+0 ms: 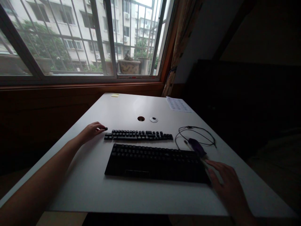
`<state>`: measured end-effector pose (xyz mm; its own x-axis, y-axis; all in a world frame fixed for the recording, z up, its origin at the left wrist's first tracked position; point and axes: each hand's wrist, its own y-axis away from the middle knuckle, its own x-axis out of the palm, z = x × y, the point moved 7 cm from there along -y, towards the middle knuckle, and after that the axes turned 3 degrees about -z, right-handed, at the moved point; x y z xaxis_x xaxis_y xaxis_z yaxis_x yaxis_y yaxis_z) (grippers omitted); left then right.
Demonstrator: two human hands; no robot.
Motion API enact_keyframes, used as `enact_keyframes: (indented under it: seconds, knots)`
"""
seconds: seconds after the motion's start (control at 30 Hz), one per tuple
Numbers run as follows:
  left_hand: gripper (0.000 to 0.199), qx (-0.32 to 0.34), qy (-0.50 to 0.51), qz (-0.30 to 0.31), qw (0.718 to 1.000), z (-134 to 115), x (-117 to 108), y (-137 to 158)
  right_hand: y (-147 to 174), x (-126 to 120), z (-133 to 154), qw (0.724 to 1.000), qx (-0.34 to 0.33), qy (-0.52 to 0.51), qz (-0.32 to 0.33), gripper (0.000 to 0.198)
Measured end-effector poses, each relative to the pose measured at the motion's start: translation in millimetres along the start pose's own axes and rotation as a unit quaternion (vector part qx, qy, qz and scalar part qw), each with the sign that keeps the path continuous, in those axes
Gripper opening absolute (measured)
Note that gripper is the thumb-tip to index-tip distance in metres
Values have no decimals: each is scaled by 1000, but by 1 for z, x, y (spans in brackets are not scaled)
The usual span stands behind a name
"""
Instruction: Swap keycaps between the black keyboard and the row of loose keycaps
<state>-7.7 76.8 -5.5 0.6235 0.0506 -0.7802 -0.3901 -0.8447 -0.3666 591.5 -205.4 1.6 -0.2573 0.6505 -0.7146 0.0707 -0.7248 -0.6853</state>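
Observation:
At the left end of a row of loose black keycaps (141, 135), my left hand (92, 130) pinches one black keycap (106, 128) just above or on the table. The black keyboard (155, 163) lies nearer to me, below the row. At its right end is my right hand (225, 179), fingers closed around something thin and pale, too blurred to name. A dark purple item (197, 147), perhaps cloth, lies just beyond those fingertips, partly over the keyboard's far right corner.
A black cable (207, 135) loops at the right behind the keyboard. The white table (127, 110) has a round hole (141, 118) with a white cover (153, 119) beside it. Printed paper (178, 104) and a yellow note (115, 95) lie at the far edge.

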Motion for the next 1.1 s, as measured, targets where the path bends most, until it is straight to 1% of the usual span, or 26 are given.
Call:
enact_keyframes:
  seconds: [0.07, 0.1, 0.17, 0.23, 0.33, 0.43, 0.53, 0.73, 0.87, 1.0, 1.1]
  knots:
    - [45, 12, 8, -10, 1000, -13, -9, 8, 0, 0, 0, 1000, 0, 2, -4, 30]
    - [42, 27, 17, -20, 999, -24, -14, 13, 0, -1, 0, 1000, -1, 1, -5, 30]
    - [33, 64, 29, -23, 997, -51, -20, 25, 0, -1, 1, 1000, -3, 0, -4, 30]
    - [25, 101, 39, -11, 994, -82, -20, 42, 0, -1, 1, 1000, -2, -1, -3, 30]
    - [18, 135, 43, 19, 990, -123, -9, 67, 0, -1, 1, 1000, 0, 1, 0, 31]
    - [14, 158, 41, 44, 986, -149, 9, 88, -1, -1, 1, 1000, 0, 5, 1, 31]
    - [12, 164, 33, 51, 985, -157, 21, 98, -1, -1, 1, 1000, -1, 3, -4, 30]
    - [11, 157, 21, 72, 985, -151, 32, 104, -1, 0, 2, 1000, -10, -4, -1, 27]
    - [13, 164, -4, 73, 984, -154, 32, 105, -2, -1, 4, 1000, -15, -2, -4, 27]
    - [17, 189, -52, 76, 978, -167, 30, 105, -4, -3, 10, 999, -35, -1, -9, 25]
    - [20, 201, -89, 76, 973, -175, 26, 104, -6, -4, 11, 999, -39, -2, -15, 25]
